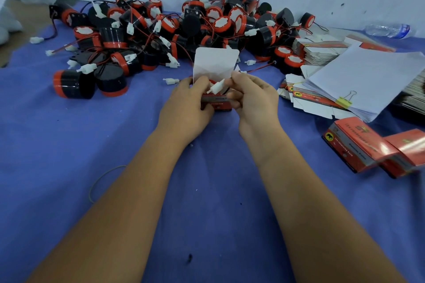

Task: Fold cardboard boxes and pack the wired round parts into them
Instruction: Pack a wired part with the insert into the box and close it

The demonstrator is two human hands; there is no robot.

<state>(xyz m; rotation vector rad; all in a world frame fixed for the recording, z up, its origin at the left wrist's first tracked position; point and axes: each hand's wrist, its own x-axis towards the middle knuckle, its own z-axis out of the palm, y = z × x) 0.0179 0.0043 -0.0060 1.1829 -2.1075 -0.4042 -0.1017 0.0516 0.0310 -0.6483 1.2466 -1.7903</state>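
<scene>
Both hands meet at one small red box [216, 103] standing on the blue cloth [69, 145] in the middle of the view. The left hand [186, 108] wraps the box's left side, fingers curled round it. The right hand [253, 101] grips the right side, and its fingertips pinch at one white plug [216, 88] poking from the open top. One white lid flap [216, 62] stands upright behind the plug. A sliver of red rim shows inside the box, likely a round part already in, though the fingers hide most of it.

Behind the box lies one big heap of round parts [172, 30], black with red bands, red wires and white plugs; there are too many, and too tangled, to count surely, several dozen at least. Two finished boxes [358, 145] lie at the right, touching each other. Further back on the right sit flat unfolded boxes [322, 50] in stacks, one sheaf of white paper [368, 80] with one yellow clip [345, 100], and one clear bottle [388, 30] on its side. One rubber band [101, 181] lies left of the arms.
</scene>
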